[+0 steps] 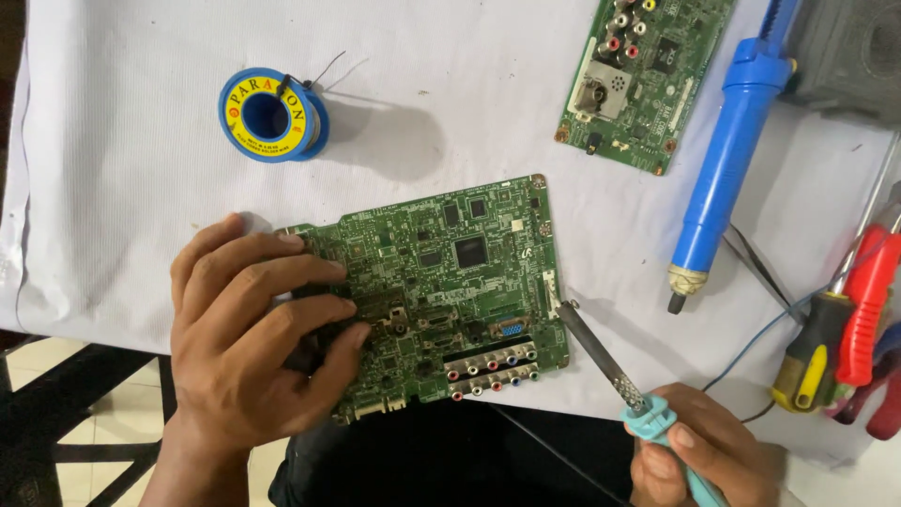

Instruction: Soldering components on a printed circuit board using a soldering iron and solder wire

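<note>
Nearest the lens, left hand (253,329) spread flat, fingers apart, pressing down on the left end of the green circuit board (441,282), not clamped around it. Lying component-side up on the white-clothed table (122,188), close to the near edge. Judged light, stiff and thin, yet fragile: best held by bare edges or corners, never by the chips or the row of coloured sockets along the near side. Further right, right hand (699,455) closed around the teal handle of the soldering iron (601,361), tip touching or just beside the board's right edge. Handle alone safe to grip; metal shaft probably hot. Beyond, solder spool (272,115) at left, blue desoldering pump (732,150) at right.
</note>
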